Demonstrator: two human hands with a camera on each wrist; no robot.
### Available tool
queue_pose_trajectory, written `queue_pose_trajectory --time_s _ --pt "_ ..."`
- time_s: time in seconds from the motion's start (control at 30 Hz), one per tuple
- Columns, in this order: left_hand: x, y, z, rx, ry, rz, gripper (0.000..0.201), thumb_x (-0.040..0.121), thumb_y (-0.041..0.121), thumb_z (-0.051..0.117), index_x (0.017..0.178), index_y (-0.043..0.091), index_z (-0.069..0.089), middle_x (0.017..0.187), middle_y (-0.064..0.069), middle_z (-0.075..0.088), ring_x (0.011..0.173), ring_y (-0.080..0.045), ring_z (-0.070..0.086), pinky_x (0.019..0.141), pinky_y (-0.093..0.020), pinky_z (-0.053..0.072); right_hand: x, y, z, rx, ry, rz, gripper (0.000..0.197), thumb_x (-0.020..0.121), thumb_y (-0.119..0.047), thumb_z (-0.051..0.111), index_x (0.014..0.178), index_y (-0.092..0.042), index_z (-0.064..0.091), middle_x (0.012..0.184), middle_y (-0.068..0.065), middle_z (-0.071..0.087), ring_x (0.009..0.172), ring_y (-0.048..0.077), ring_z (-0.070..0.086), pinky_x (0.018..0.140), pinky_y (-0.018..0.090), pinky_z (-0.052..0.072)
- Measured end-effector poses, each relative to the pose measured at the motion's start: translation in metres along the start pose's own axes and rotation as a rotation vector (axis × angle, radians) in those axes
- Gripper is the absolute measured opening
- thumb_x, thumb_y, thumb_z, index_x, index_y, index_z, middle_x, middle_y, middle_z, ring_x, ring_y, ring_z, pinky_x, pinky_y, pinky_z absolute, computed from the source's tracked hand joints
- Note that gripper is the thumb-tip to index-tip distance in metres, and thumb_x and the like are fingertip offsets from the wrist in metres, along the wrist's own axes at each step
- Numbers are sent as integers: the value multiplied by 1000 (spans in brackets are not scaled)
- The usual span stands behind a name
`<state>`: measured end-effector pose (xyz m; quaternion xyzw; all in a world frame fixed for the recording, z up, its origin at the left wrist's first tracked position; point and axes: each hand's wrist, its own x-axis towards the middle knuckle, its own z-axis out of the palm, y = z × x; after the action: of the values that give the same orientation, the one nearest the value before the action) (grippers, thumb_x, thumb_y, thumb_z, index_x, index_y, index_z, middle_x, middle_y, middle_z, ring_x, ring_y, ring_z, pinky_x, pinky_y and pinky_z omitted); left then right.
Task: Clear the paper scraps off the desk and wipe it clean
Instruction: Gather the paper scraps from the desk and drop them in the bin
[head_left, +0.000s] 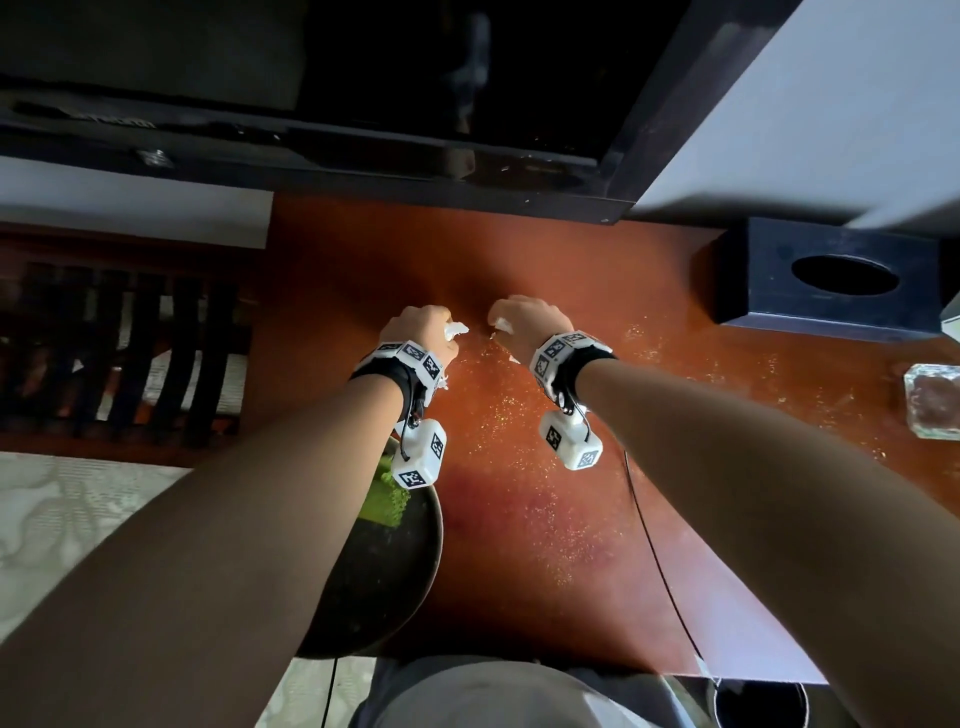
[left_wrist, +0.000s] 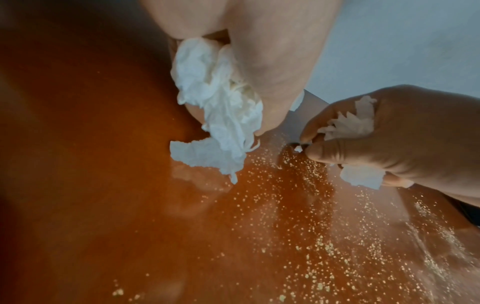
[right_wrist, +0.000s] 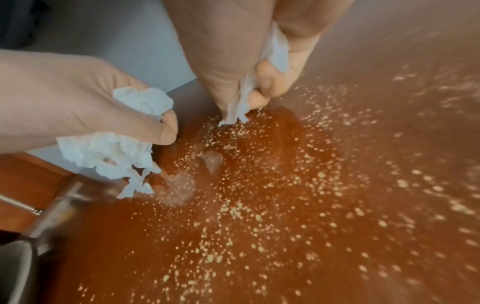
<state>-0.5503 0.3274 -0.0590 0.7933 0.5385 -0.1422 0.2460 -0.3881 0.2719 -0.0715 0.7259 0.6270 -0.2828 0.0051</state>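
Torn white tissue scraps are gripped in both hands low over the crumb-strewn desk.

In the head view, the left hand (head_left: 423, 332) and right hand (head_left: 524, 325) are seen side by side, near each other, above the reddish wooden desk (head_left: 519, 545), each curled round white paper; a dark tissue box (head_left: 831, 280) stands at the far right and a dark plate (head_left: 384, 561) with something green at the near left edge. In the left wrist view, a crumpled tissue wad (left_wrist: 221, 115) is held in the left hand, its long axis running down toward the desk, its ragged end pointing at the surface. In the right wrist view, a tissue strip (right_wrist: 241, 102) is pinched by the right hand, hanging lengthwise, its tip touching the desk among pale crumbs (right_wrist: 259, 205).
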Motion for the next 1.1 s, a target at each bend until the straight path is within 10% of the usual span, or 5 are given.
queue_pose_trajectory --time_s 0.13,0.47,1.1 --pt "-3 -2 -4 -14 4 13 16 87 21 65 81 18 50 93 -9 69 72 -30 59 60 -29 46 5 -10 0 -101 -29 -31 18 92 -8 55 96 -24 59 97 -8 52 86 21 60 64 30 44" --pt "-28 40 -27 63 31 144 22 89 25 65 107 13 62 105 -10 70 78 -27 59 68 -30 49 -58 17 -40 -16 -21 129 29 93 -1 53 120 -12 50 102 5 63 80 19 62 71 32 58" --pt "-218 335 45 412 -40 674 20 88 32 62 103 22 67 99 -7 68 85 -29 63 68 -30 49 -412 176 -42 72 231 678 23 96 -24 48 108 -10 63 103 9 66 80 25 60 64 28 44"
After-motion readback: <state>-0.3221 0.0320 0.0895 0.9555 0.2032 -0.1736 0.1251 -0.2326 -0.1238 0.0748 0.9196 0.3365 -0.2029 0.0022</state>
